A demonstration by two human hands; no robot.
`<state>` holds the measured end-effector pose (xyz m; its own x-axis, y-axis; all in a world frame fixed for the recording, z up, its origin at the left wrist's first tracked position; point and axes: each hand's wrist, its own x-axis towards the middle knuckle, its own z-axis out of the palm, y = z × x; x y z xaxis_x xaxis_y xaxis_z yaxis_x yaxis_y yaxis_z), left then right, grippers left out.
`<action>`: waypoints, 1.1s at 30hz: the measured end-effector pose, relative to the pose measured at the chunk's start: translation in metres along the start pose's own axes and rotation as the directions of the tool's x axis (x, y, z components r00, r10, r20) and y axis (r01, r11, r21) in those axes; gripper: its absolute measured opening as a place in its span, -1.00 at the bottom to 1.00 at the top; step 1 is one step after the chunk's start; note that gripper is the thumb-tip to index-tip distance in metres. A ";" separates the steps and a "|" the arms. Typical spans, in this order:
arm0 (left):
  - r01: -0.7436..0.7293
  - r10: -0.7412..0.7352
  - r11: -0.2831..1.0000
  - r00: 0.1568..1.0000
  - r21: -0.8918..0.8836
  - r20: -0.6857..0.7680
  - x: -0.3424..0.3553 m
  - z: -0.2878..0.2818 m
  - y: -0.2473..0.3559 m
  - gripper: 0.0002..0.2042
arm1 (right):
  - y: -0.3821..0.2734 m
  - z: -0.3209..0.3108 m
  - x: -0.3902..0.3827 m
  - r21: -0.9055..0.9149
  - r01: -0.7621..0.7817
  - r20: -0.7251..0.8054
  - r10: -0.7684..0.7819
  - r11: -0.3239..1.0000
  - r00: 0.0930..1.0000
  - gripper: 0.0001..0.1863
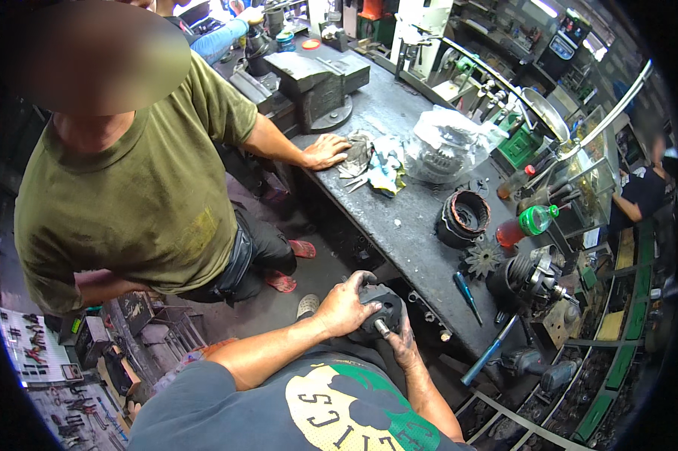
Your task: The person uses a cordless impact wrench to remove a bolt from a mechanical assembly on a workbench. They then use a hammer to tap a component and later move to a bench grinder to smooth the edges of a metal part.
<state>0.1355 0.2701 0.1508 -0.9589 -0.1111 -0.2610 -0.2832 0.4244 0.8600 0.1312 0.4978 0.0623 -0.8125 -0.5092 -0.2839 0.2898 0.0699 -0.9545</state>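
My left hand (346, 304) grips the top and left side of a dark, rounded metal part (377, 314) with a short silver shaft pointing toward me. My right hand (403, 338) is closed on the same part from the lower right. I hold it in front of my body, off the near edge of the dark workbench (406, 248). On the bench beside it lie a blue screwdriver (466, 297), a toothed grey metal fan (483, 259), a copper-wound ring housing (463, 222) and a dark metal assembly (526, 278).
A person in olive (128, 195) stands left, a hand on the bench near rags (384, 161). Others work behind and at far right. A vise (316, 86), bagged part (448, 150), red-liquid bottle (515, 229), blue bar (489, 349) and power drill (553, 372) surround the bench area.
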 end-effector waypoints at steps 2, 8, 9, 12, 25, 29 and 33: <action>0.080 -0.077 0.996 0.995 0.048 -0.056 -0.011 0.000 -0.008 -0.44 | 0.021 0.007 -0.001 -0.006 0.020 0.046 -0.020 1.000 0.999 0.39; 0.125 -0.130 0.991 0.987 -0.055 -0.098 -0.032 -0.017 -0.062 -0.45 | 0.052 0.068 0.028 -0.285 0.145 0.028 -0.143 0.948 0.989 0.40; 0.114 -0.121 0.991 0.987 -0.070 -0.106 -0.036 -0.023 -0.069 -0.45 | 0.052 0.080 0.032 -0.307 0.141 0.000 -0.149 0.941 0.989 0.35; 0.132 -0.138 0.990 0.983 -0.057 -0.118 -0.041 -0.044 -0.080 -0.45 | 0.060 0.107 0.041 -0.275 0.119 -0.030 -0.132 0.954 0.991 0.28; -0.268 0.259 0.963 0.946 0.025 0.194 0.001 -0.102 -0.015 -0.35 | -0.009 0.119 0.045 -0.463 0.311 -0.380 -0.503 0.830 0.776 0.26; -0.280 0.267 0.960 0.918 0.004 0.294 0.027 -0.105 0.004 -0.36 | -0.035 0.094 0.043 -0.709 0.150 -0.433 -0.594 0.689 0.678 0.12; -0.325 0.282 0.940 0.913 0.106 0.295 0.056 -0.099 0.006 -0.31 | -0.060 0.065 0.057 -0.781 0.086 -0.386 -0.586 0.619 0.712 -0.03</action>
<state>0.0788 0.1775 0.1846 -0.9507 0.2836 -0.1252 0.0468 0.5304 0.8464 0.1003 0.4086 0.1092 -0.9439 -0.0723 0.3221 -0.2854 0.6691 -0.6862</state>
